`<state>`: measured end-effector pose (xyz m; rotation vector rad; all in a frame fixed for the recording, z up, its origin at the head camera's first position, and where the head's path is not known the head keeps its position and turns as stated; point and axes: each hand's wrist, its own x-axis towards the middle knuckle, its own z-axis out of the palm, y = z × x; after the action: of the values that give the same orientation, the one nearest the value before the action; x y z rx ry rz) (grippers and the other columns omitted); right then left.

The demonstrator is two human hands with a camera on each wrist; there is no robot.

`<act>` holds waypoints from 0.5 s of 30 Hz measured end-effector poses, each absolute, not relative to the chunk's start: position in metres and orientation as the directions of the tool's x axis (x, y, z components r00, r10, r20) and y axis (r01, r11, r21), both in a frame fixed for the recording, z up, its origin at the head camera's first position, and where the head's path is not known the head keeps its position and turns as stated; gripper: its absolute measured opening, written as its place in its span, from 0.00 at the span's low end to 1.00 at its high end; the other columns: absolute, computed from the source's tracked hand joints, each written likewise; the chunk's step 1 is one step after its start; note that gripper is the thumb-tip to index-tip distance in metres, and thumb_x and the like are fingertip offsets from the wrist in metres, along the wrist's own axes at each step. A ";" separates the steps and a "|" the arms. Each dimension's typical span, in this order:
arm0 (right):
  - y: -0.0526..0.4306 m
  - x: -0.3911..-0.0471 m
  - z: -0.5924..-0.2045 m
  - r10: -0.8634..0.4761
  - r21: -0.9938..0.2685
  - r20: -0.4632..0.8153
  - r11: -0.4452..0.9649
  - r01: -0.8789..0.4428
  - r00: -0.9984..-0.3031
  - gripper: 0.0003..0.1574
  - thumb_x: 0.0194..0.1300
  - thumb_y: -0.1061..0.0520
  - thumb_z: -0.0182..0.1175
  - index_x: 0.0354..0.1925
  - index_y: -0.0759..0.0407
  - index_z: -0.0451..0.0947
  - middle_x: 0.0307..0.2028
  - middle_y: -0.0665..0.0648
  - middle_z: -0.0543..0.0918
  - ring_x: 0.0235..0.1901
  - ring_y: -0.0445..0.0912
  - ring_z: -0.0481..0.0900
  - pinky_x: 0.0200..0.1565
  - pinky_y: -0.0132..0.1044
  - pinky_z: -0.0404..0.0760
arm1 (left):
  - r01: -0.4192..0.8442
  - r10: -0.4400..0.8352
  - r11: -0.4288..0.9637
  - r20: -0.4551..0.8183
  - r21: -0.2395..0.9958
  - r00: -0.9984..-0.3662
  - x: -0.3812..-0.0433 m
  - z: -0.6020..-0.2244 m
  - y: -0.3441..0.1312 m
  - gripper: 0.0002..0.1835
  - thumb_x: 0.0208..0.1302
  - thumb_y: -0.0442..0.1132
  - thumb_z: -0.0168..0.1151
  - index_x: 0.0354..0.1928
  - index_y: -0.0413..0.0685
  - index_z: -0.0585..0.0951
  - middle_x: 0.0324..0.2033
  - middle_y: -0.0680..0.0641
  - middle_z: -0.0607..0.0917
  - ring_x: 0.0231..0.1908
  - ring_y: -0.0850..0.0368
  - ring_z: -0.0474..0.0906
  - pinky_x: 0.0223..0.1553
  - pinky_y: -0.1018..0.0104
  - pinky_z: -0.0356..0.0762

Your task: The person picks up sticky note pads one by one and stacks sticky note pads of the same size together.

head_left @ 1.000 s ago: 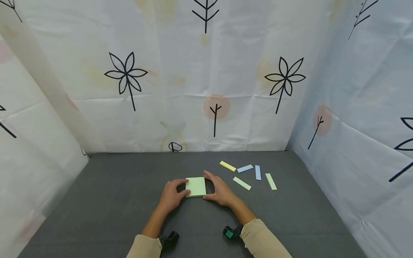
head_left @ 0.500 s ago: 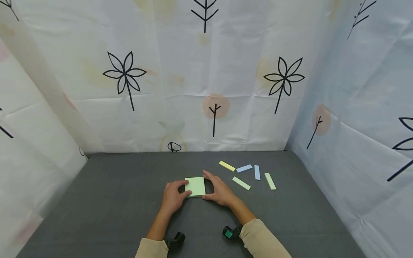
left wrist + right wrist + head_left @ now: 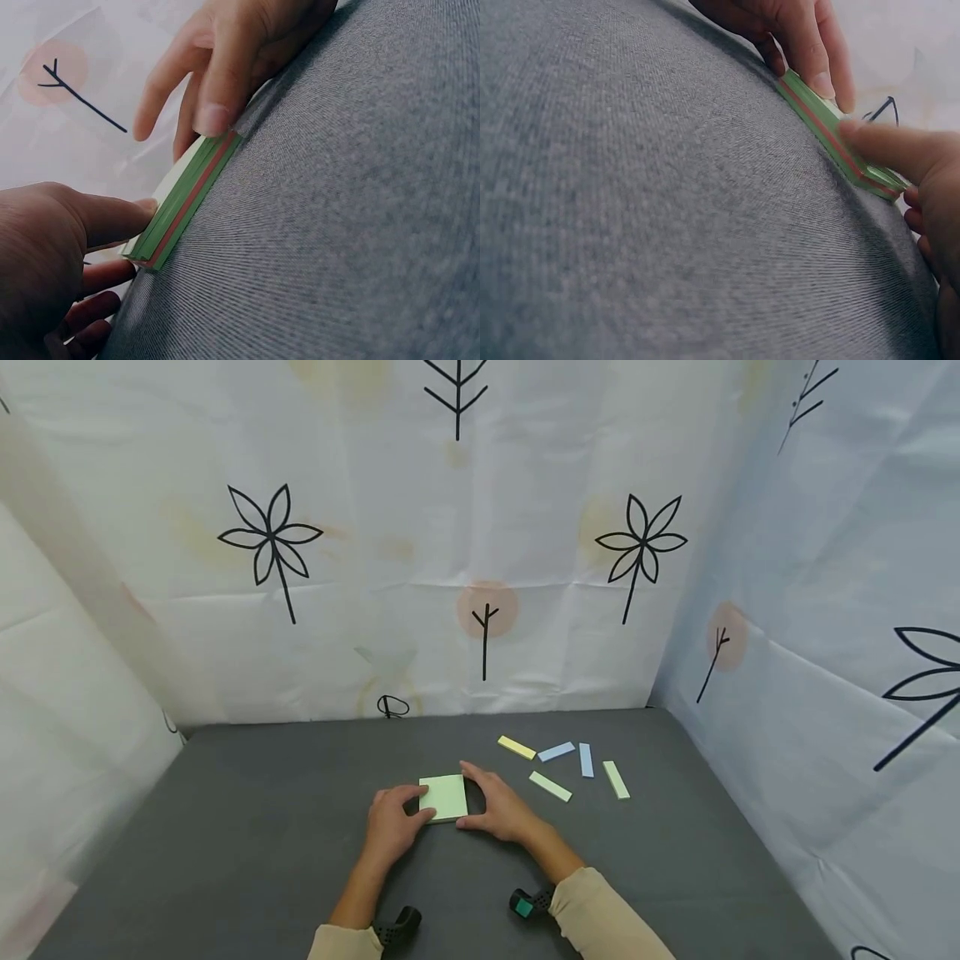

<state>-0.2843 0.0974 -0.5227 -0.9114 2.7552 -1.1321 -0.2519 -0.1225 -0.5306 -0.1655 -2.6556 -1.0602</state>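
A square stack of sticky notes (image 3: pixel 444 797), pale green on top, lies on the grey cloth. From the side, its edge (image 3: pixel 184 199) is green with a thin reddish band. My left hand (image 3: pixel 392 827) holds its left side, the thumb at the near edge and the index finger at the far corner. On the right side, my right hand (image 3: pixel 501 810) grips it between thumb and fingers at the near and far corners. The left wrist view shows the left thumb (image 3: pixel 124 219) against the edge. The stack's underside is hidden.
Right of the stack lie several loose strips: a yellow strip (image 3: pixel 517 747), two blue ones including this blue strip (image 3: pixel 556 752), and two pale green ones including this green strip (image 3: pixel 550 786). White printed cloth walls (image 3: pixel 360 635) bound the grey surface (image 3: pixel 262 827).
The head view has shifted slightly, so the whole scene sits a little further left. Both hands stay at the stack's sides; the left forearm has changed its angle slightly.
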 end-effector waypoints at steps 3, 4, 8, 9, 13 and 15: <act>0.098 -0.283 -0.523 -0.528 -0.684 0.196 0.531 -0.501 -0.826 0.52 0.62 0.44 0.67 0.75 0.55 0.54 0.65 0.56 0.70 0.66 0.54 0.64 0.61 0.55 0.65 | 0.205 0.001 0.724 0.296 0.659 -0.955 -0.251 -0.532 -0.124 0.21 0.53 0.40 0.74 0.50 0.43 0.85 0.49 0.39 0.83 0.52 0.37 0.72 0.55 0.39 0.64; 0.099 -0.283 -0.524 -0.532 -0.691 0.203 0.517 -0.505 -0.822 0.50 0.63 0.44 0.66 0.74 0.56 0.54 0.65 0.56 0.71 0.66 0.54 0.64 0.62 0.55 0.64 | 0.205 0.001 0.724 0.296 0.659 -0.955 -0.251 -0.532 -0.124 0.21 0.52 0.40 0.74 0.50 0.43 0.85 0.49 0.39 0.83 0.52 0.38 0.72 0.55 0.40 0.64; 0.106 -0.280 -0.523 -0.541 -0.721 0.245 0.453 -0.524 -0.804 0.44 0.66 0.47 0.63 0.72 0.61 0.59 0.62 0.59 0.74 0.64 0.54 0.68 0.61 0.53 0.67 | 0.205 0.005 0.727 0.293 0.656 -0.956 -0.251 -0.535 -0.125 0.21 0.52 0.41 0.75 0.50 0.44 0.85 0.49 0.40 0.83 0.52 0.38 0.72 0.56 0.40 0.64; 0.108 -0.280 -0.521 -0.540 -0.721 0.259 0.443 -0.533 -0.801 0.42 0.66 0.48 0.63 0.71 0.62 0.60 0.61 0.60 0.75 0.63 0.54 0.70 0.60 0.52 0.68 | 0.207 0.007 0.727 0.294 0.655 -0.956 -0.251 -0.535 -0.125 0.21 0.52 0.41 0.75 0.50 0.44 0.85 0.49 0.40 0.83 0.52 0.38 0.72 0.56 0.40 0.64; 0.119 -0.280 -0.512 -0.517 -0.684 0.323 0.451 -0.573 -0.793 0.35 0.66 0.51 0.64 0.66 0.65 0.68 0.57 0.61 0.79 0.58 0.53 0.75 0.56 0.49 0.74 | 0.214 0.011 0.722 0.299 0.658 -0.954 -0.251 -0.533 -0.124 0.21 0.53 0.41 0.74 0.50 0.44 0.85 0.49 0.40 0.83 0.52 0.37 0.72 0.56 0.39 0.64; 0.127 -0.280 -0.507 -0.492 -0.649 0.354 0.483 -0.588 -0.795 0.32 0.65 0.52 0.65 0.63 0.65 0.71 0.56 0.60 0.80 0.55 0.53 0.77 0.53 0.47 0.76 | 0.212 0.012 0.721 0.294 0.659 -0.956 -0.251 -0.532 -0.123 0.21 0.54 0.41 0.74 0.51 0.44 0.85 0.49 0.40 0.83 0.53 0.37 0.72 0.56 0.40 0.64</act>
<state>-0.2802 0.1266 -0.5072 -1.0265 2.8064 -1.3056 -0.2510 -0.1234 -0.5324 -0.1762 -2.6583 -1.0664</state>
